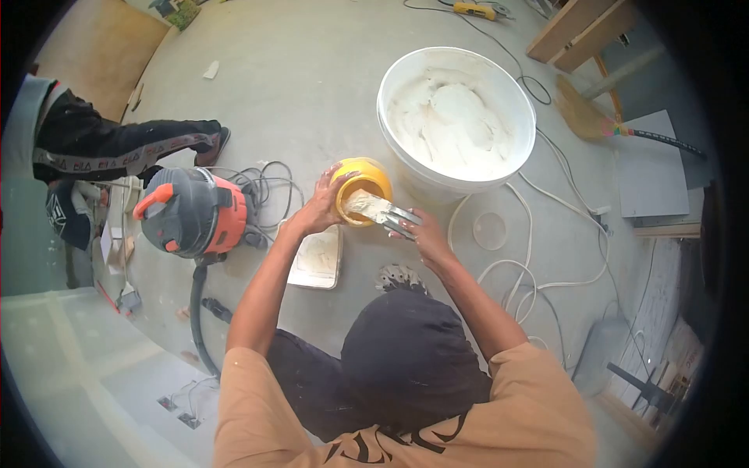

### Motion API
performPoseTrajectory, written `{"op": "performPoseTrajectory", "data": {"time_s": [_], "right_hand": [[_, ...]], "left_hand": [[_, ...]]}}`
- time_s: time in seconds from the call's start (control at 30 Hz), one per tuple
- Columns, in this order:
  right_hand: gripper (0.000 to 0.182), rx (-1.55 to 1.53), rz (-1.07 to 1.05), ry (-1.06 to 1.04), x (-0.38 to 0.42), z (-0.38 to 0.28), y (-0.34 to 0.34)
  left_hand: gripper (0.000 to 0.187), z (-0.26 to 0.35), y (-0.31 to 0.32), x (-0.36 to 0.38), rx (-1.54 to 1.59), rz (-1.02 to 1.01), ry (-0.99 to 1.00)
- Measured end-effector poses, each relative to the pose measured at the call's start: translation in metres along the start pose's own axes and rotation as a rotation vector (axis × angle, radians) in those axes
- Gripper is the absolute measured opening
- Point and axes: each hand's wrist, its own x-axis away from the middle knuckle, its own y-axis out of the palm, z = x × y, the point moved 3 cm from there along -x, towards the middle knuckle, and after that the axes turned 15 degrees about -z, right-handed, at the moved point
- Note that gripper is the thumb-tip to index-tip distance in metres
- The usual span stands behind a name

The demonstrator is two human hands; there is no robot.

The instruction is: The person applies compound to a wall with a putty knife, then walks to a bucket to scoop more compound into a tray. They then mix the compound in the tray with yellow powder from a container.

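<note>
A small yellow tub (367,173) is tilted in my left hand (321,204), whose fingers wrap round its left side. My right hand (422,235) is closed on the handle of a metal scoop-like tool (402,221). Pale paste (367,204) covers the tool's end at the mouth of the tub. Just beyond, to the right, stands a large white bucket (390,148) filled with whitish compound (460,117). Below my left hand a white rectangular tray (316,257) with pale residue lies on the floor.
An orange and grey vacuum (191,212) with a hose stands at left, near another person's legs (117,144). Cables (530,234) loop over the floor at right, around a clear round lid (490,231). A broom (581,109) and yellow power tool (474,10) are farther off.
</note>
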Motion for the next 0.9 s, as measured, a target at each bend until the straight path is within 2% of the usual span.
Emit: {"op": "performPoseTrajectory", "data": {"time_s": [0.13, 0.2, 0.23, 0.3, 0.43, 0.53, 0.63, 0.73, 0.8, 0.9], "right_hand": [[0.029, 0.058, -0.016, -0.033, 0.003, -0.018, 0.004], [0.031, 0.570, 0.046, 0.018, 0.007, -0.042, 0.019], [0.031, 0.566, 0.053, 0.027, 0.003, -0.039, 0.025], [0.037, 1.078, -0.010, -0.211, -0.009, -0.041, 0.047], [0.037, 1.129, -0.007, -0.175, -0.037, -0.017, 0.066], [0.028, 1.197, -0.011, -0.212, -0.049, 0.001, 0.071], [0.018, 1.341, -0.076, -0.099, -0.056, 0.009, 0.075], [0.018, 1.302, -0.167, 0.021, -0.055, 0.015, 0.073], [0.017, 1.059, -0.049, -0.160, -0.049, 0.007, 0.068], [0.020, 0.955, -0.105, -0.096, -0.032, -0.002, 0.066]], "left_hand": [[0.111, -0.010, 0.001, 0.006, 0.028, 0.010, 0.017], [0.111, -0.009, 0.003, 0.007, 0.041, 0.002, 0.024], [0.109, -0.006, 0.004, 0.009, 0.039, 0.013, 0.022], [0.108, -0.001, 0.007, 0.011, 0.036, 0.011, 0.026], [0.105, 0.006, 0.018, 0.019, 0.033, 0.032, 0.009], [0.104, 0.010, 0.024, 0.026, 0.007, 0.078, 0.033], [0.100, 0.012, 0.030, 0.030, -0.010, 0.132, 0.056], [0.098, 0.016, 0.035, 0.033, -0.040, 0.140, 0.056], [0.098, 0.018, 0.035, 0.033, -0.063, 0.132, 0.058], [0.097, 0.018, 0.036, 0.032, -0.040, 0.127, 0.043]]}}
